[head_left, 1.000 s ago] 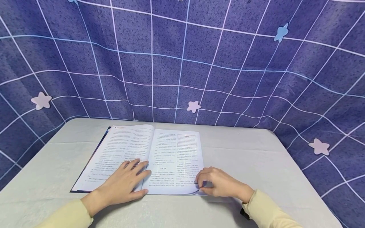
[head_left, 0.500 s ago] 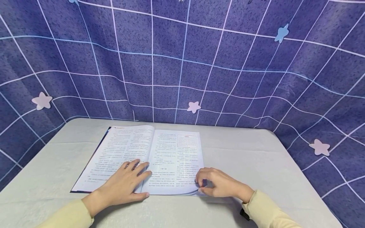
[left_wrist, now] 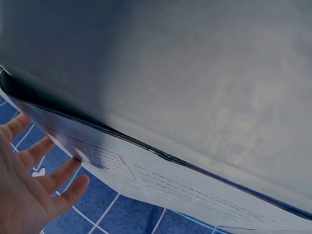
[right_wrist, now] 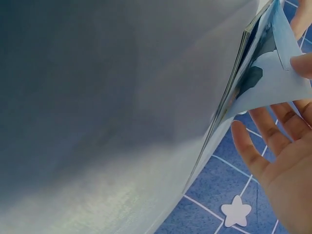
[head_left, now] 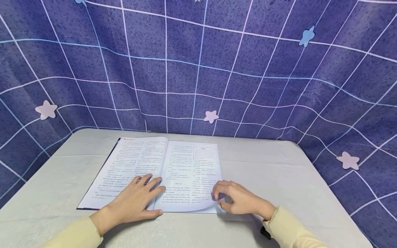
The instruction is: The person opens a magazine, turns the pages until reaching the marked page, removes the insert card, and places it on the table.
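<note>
An open book point(head_left: 192, 168) of printed text lies on the table, its dark cover edge showing at the left. My left hand point(head_left: 131, 199) rests across the lower gutter with fingers spread. In the left wrist view that hand point(left_wrist: 34, 183) lies along the book's edge. At the lower right corner, my right hand point(head_left: 238, 198) pinches a page point(head_left: 206, 203) whose corner curves up off the sheets beneath. Seen from the right wrist, the lifted page point(right_wrist: 270, 87) bends between thumb and fingers, and a picture shows on the sheet under it.
The table point(head_left: 263, 168) has a pale cloth. A purple curtain point(head_left: 180, 79) with grid lines and star shapes stands behind it. A small black item point(head_left: 265, 233) sits by the right sleeve point(head_left: 288, 227).
The page's lower right corner has curled higher off the sheets below, with my right hand's fingers rising slightly. My left hand stays in place on the book.
</note>
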Available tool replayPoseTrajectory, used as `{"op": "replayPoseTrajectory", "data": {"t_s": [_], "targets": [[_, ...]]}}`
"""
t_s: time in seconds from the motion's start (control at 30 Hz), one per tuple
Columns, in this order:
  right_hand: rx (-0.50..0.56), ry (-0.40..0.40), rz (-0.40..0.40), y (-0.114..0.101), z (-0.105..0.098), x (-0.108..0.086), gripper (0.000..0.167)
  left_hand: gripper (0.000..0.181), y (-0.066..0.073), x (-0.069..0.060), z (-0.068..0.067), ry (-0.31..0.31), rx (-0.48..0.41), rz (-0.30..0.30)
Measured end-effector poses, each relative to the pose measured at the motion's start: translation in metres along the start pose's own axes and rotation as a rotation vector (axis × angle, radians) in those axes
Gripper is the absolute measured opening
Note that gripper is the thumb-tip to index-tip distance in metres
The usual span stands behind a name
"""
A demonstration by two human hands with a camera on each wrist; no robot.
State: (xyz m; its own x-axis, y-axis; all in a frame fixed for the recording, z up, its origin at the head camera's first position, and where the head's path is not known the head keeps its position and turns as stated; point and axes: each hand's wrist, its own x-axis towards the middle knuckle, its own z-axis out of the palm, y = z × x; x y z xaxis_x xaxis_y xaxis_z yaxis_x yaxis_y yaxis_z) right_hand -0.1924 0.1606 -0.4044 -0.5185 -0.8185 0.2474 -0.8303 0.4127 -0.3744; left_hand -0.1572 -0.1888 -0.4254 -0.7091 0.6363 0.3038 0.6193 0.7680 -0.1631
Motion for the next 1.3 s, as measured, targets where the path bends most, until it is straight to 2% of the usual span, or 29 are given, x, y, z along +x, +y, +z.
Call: {"op": "replayPoseTrajectory", "data": {"t_s": [0.37, 1.0, 1.3], "targets": [[-0.049, 0.089, -0.021, 0.000, -0.001, 0.002, 0.015, 0.071, 0.003, 0.001, 0.000, 0.004, 0.018, -0.018], [-0.061, 0.281, -0.017, -0.001, -0.005, 0.009, 0.009, 0.075, 0.011, 0.006, -0.001, -0.020, 0.006, -0.066], [-0.063, 0.333, -0.021, -0.003, -0.006, 0.012, 0.009, 0.074, 0.011, 0.007, 0.001, -0.009, 0.013, -0.069]]}}
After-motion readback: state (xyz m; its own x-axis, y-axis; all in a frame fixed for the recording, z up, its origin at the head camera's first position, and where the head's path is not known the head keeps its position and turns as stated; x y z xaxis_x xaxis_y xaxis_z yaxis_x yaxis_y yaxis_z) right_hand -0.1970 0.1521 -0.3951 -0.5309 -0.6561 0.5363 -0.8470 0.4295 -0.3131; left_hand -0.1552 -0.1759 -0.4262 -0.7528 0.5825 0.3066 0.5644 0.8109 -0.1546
